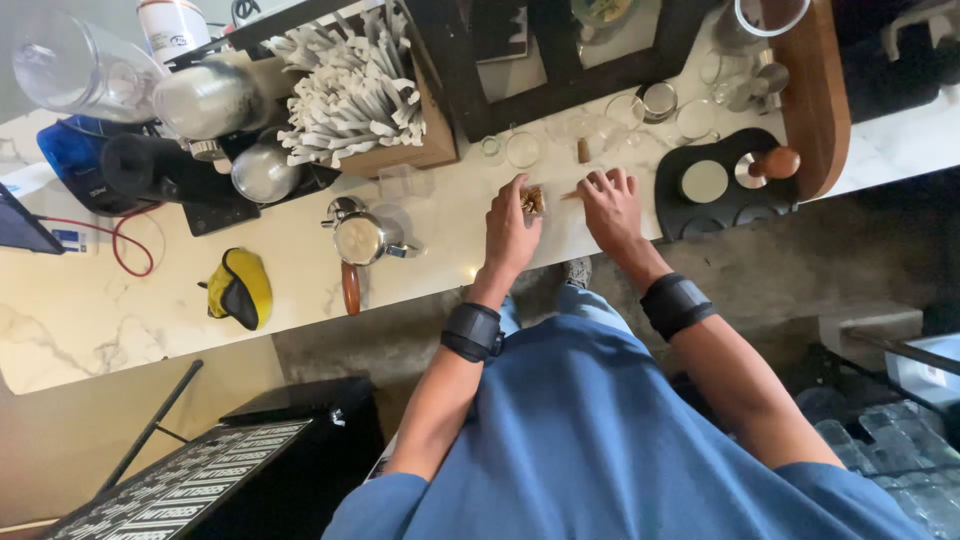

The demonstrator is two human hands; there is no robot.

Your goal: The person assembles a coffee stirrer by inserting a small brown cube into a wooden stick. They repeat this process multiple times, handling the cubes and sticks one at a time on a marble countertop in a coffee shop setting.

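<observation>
Brownish little pieces (533, 200) sit on the marble counter (150, 300), just right of the small steel pitcher (360, 238). Left hand (510, 232) pinches them; right hand (610, 205) lies flat, fingers spread, holding nothing. Looks barely started; they're all still bunched together.

1. A loose blue short-sleeved top (600, 440) — plain, with no markings showing.
2. A wide black band on the left wrist (472, 331).
3. A matching black band on the right wrist (676, 304) — same width, same dull finish.
</observation>
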